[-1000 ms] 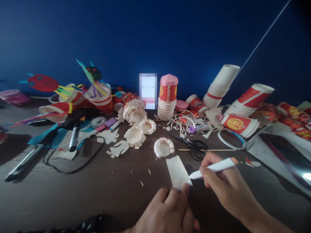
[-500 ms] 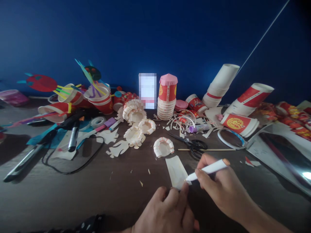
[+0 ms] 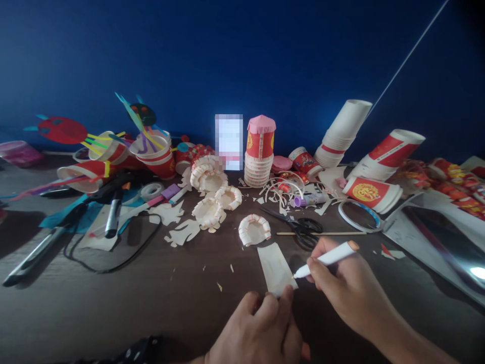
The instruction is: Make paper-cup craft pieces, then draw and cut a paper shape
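Observation:
A white marker (image 3: 328, 259) with an orange end is gripped between the thumb and fingers of my right hand (image 3: 346, 290). Its tip points down-left and meets or hovers just over the right edge of a cream strip of paper (image 3: 276, 265); contact is hard to judge. My left hand (image 3: 261, 328), fingers curled, presses the near end of that strip against the table. Just beyond the paper lies a ring-shaped white paper piece (image 3: 254, 230) with orange marks. Black-handled scissors (image 3: 303, 227) lie open behind my right hand, near a thin wooden stick (image 3: 341, 233).
Similar curled paper pieces (image 3: 208, 210) and scraps lie left of centre. Stacked paper cups (image 3: 260, 151) stand at the back, with more at right. A glue gun (image 3: 76, 217) with its cord is at left. A roll of tape (image 3: 359, 215) and a phone-like dark device (image 3: 447, 237) are at right.
My right hand has moved the marker tip slightly up and right along the paper's edge. My left hand stays in place on the strip.

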The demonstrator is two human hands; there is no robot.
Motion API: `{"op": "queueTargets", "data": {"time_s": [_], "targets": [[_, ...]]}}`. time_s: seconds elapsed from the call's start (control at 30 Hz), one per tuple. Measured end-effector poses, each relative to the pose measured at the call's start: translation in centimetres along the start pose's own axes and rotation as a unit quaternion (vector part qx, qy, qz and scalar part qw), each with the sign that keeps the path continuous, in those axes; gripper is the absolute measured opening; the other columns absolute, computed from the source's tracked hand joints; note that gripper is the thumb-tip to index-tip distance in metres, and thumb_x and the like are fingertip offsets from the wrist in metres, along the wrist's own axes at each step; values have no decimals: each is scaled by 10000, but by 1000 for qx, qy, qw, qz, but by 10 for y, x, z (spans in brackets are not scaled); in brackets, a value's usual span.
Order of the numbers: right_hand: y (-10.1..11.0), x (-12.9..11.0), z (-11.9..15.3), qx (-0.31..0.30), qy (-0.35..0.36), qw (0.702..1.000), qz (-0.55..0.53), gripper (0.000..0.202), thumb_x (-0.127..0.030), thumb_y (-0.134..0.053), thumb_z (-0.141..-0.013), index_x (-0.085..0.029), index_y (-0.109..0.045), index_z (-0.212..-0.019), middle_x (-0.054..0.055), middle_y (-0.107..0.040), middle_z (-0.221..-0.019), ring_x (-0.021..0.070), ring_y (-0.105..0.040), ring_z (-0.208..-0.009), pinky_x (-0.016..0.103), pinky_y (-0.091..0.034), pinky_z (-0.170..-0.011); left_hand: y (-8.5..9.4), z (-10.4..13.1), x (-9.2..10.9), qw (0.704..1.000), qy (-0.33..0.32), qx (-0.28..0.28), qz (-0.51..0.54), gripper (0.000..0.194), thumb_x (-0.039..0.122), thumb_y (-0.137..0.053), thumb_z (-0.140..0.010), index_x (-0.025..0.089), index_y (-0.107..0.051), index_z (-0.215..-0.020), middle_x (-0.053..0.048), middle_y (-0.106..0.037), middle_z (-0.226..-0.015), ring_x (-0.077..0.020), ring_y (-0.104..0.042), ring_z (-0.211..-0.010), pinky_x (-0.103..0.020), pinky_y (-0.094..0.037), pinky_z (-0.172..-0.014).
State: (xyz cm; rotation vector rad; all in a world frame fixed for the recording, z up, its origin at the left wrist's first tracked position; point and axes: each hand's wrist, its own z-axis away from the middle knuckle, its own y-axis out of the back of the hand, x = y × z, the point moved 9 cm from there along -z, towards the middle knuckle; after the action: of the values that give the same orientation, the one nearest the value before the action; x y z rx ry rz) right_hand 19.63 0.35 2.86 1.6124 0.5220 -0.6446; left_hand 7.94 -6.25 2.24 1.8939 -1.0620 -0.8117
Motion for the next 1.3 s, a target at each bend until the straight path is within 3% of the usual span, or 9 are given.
{"op": "queueTargets", "data": {"time_s": [0.47, 0.7, 0.83, 0.93, 1.1, 1.3], "targets": [[-5, 8, 1, -11, -2, 1000, -10, 240, -353, -437, -844, -231, -445, -637, -44, -489, -464, 147, -536, -448, 241, -404, -424, 0, 1, 1, 1000, 8, 7, 4, 166, 248, -500, -873, 121, -595, -824, -127, -639, -1026, -162, -519, -728, -273, -360, -577], [-8, 8, 3, -11, -11, 999, -33, 242, -381, -427, -857, -225, -470, -677, -22, -544, -501, 155, -560, -472, 240, -399, -414, -1, 0, 1, 1000, 4, 13, -1, 163, 259, -520, -864, 123, -581, -799, -128, -648, -1022, -165, -537, -738, -274, -372, -581], [3, -1, 2, 21, 21, 999, -41, 257, -374, -446, -849, -222, -481, -644, -27, -530, -479, 134, -506, -421, 236, -388, -405, 3, 1, 1, 1000, -1, 24, -3, 137, 240, -524, -860, 122, -581, -817, -133, -647, -1033, -170, -549, -749, -277, -380, -578], [10, -5, 3, 47, 31, 992, -111, 260, -376, -463, -855, -219, -491, -650, -26, -541, -499, 128, -526, -455, 219, -404, -421, 2, 1, 1, 1000, -3, 14, 0, 126, 211, -509, -867, 121, -581, -817, -126, -647, -1028, -169, -555, -767, -278, -389, -589], [-6, -8, 7, -16, 34, 979, -200, 237, -394, -447, -877, -204, -529, -760, -18, -566, -562, 128, -543, -512, 217, -433, -461, 0, 4, -3, 1000, 12, 5, 8, 150, 231, -488, -887, 131, -597, -859, -103, -637, -1070, -199, -561, -900, -296, -422, -683], [-19, -8, 12, -69, 6, 976, -208, 215, -386, -463, -857, -195, -530, -786, 1, -587, -604, 140, -546, -543, 235, -417, -469, -1, 7, -2, 1000, 8, 8, -9, 178, 265, -469, -896, 148, -604, -897, -83, -655, -1057, -235, -588, -934, -331, -441, -712]]}}
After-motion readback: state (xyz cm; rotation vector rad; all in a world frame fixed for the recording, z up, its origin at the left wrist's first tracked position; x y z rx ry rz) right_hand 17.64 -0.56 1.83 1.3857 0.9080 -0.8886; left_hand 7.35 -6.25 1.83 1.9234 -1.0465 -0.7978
